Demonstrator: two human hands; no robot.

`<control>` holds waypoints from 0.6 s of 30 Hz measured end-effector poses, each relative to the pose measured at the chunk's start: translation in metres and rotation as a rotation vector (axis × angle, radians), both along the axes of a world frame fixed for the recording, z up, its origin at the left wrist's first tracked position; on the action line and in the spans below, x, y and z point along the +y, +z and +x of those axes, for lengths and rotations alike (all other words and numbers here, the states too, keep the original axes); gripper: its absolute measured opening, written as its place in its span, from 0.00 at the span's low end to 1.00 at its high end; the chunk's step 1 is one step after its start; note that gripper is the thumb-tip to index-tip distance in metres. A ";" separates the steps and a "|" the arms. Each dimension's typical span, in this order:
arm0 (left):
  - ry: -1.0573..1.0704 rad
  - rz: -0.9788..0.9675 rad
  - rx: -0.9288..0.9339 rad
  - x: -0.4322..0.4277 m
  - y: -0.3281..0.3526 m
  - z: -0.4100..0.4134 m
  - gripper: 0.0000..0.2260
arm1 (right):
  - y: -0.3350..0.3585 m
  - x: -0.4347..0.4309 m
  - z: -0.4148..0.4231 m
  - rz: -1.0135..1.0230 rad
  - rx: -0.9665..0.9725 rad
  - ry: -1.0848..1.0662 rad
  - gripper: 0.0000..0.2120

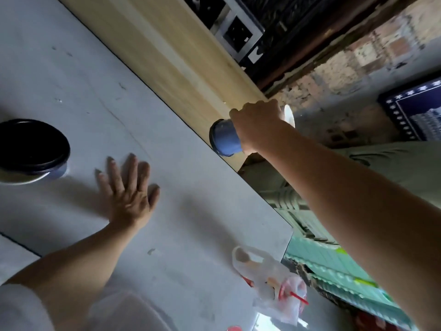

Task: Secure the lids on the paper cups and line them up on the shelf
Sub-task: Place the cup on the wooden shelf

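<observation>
The view is strongly tilted. My right hand (259,126) grips a blue paper cup (225,138) with a dark lid on its left end and a white base showing past my knuckles. It holds the cup against the end of the pale wooden shelf (171,58). My left hand (127,189) lies flat, fingers spread, on the grey-white table (71,80), holding nothing. A second cup with a black lid (31,145) stands on the table at the far left, apart from both hands.
A clear plastic bag (272,280) with red bits and a straw lies near the table's right corner. Beyond the table edge are green tiles, a brick wall and a blue patterned mat (417,108). Dark window frames sit behind the shelf.
</observation>
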State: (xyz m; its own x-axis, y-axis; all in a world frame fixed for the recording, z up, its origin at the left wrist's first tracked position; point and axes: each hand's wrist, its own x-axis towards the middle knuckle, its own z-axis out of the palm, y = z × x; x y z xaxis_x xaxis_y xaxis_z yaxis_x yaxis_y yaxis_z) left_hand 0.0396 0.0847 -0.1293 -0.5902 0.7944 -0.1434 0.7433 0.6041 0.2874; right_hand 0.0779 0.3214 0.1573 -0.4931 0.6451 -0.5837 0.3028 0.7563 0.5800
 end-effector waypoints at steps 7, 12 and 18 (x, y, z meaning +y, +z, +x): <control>0.067 0.142 0.161 0.000 -0.005 0.003 0.28 | 0.016 -0.017 0.004 0.150 -0.072 0.212 0.19; 0.114 0.134 0.124 0.001 -0.002 0.003 0.30 | 0.010 -0.024 0.016 0.090 -0.109 0.177 0.19; 0.135 0.173 0.121 0.001 -0.002 0.002 0.29 | 0.002 -0.027 0.021 0.103 -0.097 0.177 0.17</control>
State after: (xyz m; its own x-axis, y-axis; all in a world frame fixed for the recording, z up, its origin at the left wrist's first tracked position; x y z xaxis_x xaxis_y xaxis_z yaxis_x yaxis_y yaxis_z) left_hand 0.0415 0.0854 -0.1314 -0.6975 0.7135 0.0665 0.6942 0.6499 0.3093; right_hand 0.0989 0.2949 0.1598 -0.5487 0.6124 -0.5692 0.1100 0.7277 0.6770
